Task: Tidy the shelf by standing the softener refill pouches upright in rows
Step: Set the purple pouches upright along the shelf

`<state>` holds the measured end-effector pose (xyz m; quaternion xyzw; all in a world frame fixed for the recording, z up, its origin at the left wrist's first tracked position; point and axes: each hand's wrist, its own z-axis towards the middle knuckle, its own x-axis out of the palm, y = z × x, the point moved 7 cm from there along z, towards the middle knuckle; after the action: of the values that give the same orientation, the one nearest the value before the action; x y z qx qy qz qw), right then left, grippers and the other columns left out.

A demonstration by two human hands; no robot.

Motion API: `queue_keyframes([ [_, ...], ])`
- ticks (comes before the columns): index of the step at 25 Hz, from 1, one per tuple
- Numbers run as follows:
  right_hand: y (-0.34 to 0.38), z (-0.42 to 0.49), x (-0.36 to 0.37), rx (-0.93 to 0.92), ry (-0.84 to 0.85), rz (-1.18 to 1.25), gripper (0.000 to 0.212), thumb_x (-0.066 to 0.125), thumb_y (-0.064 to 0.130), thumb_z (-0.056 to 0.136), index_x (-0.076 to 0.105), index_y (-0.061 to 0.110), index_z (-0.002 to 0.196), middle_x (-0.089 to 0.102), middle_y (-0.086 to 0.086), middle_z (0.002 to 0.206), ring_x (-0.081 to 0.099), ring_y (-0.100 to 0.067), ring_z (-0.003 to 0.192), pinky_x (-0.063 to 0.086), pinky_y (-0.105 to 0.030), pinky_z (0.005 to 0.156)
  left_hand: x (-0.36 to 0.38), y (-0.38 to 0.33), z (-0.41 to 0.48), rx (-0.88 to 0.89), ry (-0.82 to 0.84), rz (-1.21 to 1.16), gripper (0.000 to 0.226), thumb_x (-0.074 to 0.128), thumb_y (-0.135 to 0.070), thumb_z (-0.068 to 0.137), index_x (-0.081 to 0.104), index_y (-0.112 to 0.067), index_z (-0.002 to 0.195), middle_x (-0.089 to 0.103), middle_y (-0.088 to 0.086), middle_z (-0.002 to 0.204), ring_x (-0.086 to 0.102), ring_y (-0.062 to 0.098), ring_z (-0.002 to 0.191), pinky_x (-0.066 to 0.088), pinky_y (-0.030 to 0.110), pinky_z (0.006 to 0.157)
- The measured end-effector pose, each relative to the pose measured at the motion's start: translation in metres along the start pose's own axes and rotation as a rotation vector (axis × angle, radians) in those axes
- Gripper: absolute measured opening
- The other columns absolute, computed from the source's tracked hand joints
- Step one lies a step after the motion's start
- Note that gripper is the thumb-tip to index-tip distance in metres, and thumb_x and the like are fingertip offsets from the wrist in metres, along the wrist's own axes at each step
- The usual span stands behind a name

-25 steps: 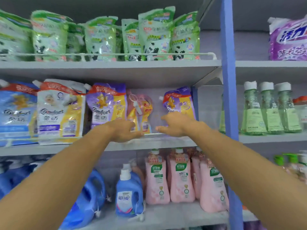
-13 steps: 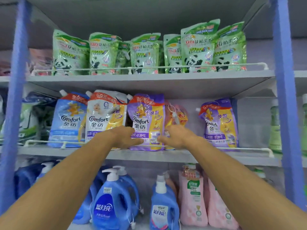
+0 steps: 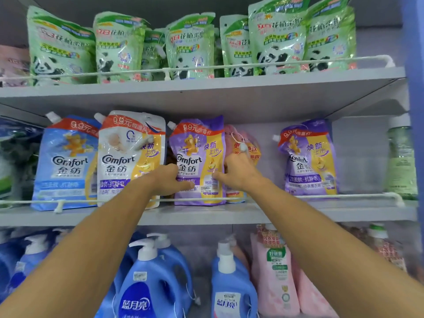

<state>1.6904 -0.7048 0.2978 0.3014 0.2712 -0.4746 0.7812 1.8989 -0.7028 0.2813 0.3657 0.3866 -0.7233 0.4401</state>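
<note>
Comfort softener refill pouches stand on the middle shelf (image 3: 229,214): a blue pouch (image 3: 65,161), a white pouch (image 3: 128,154), a purple pouch (image 3: 198,148), and a second purple pouch (image 3: 308,157) further right. A pink-orange pouch (image 3: 246,143) leans behind, between the two purple ones. My left hand (image 3: 166,180) grips the first purple pouch at its lower left edge, thumb across the front. My right hand (image 3: 238,173) grips its right edge, thumb on the front, and covers part of the pink-orange pouch.
A white wire rail (image 3: 344,196) runs along the shelf front. There is a gap in the row between the pink-orange pouch and the second purple pouch. Green panda pouches (image 3: 190,44) fill the top shelf. Blue detergent bottles (image 3: 156,283) and pink bottles (image 3: 275,271) stand below. A blue upright (image 3: 415,88) bounds the right.
The view has swung left and closer. Both hands moved from the rail by the pink-orange pouch to the sides of the first purple pouch and now hold it.
</note>
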Motion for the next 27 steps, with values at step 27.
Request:
queue_keyframes([
  [27, -0.128, -0.048, -0.070, 0.049, -0.076, 0.374, 0.038, 0.088, 0.030, 0.080, 0.072, -0.004, 0.086, 0.073, -0.017, 0.077, 0.058, -0.017, 0.067, 0.058, -0.033, 0.069, 0.041, -0.093, 0.003, -0.011, -0.125, -0.707, 0.033, 0.086, -0.041, 0.083, 0.078, -0.011, 0.094, 0.081, 0.007, 0.100, 0.075, 0.024, 0.094, 0.062, 0.051, 0.092],
])
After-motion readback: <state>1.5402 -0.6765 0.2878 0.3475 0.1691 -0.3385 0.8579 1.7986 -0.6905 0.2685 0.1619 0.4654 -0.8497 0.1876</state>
